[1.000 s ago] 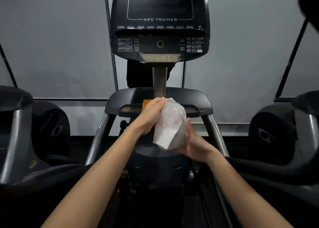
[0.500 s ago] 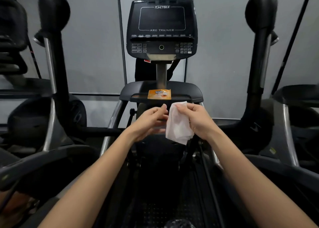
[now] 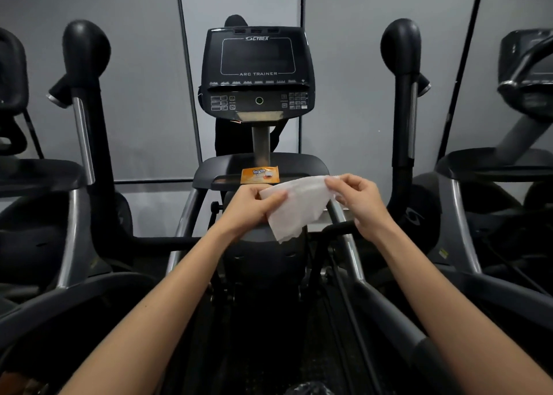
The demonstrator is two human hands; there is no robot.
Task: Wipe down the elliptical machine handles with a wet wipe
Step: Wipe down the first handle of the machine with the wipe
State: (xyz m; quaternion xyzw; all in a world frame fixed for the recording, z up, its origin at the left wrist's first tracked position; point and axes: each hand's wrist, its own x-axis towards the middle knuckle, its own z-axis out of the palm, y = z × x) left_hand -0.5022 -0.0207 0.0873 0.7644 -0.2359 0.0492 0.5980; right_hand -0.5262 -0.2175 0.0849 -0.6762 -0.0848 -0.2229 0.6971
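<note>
A white wet wipe point(image 3: 299, 207) is stretched between my hands in front of the elliptical machine. My left hand point(image 3: 250, 207) pinches its left corner and my right hand point(image 3: 360, 200) pinches its right corner, so the sheet hangs spread below them. The machine's two black upright handles rise on either side: the left handle point(image 3: 86, 74) and the right handle point(image 3: 402, 65), both well apart from my hands. An orange wipe packet point(image 3: 259, 175) lies on the machine's tray point(image 3: 209, 170) just behind the wipe.
The black console point(image 3: 257, 71) stands on a post at the centre. Similar machines flank this one on the left point(image 3: 36, 185) and on the right point(image 3: 508, 161). Grey wall panels stand behind. The machine's dark frame lies under my forearms.
My hands have drawn apart and spread the folded wipe out wide. The view has pulled back and tilted, bringing both upright handles into sight.
</note>
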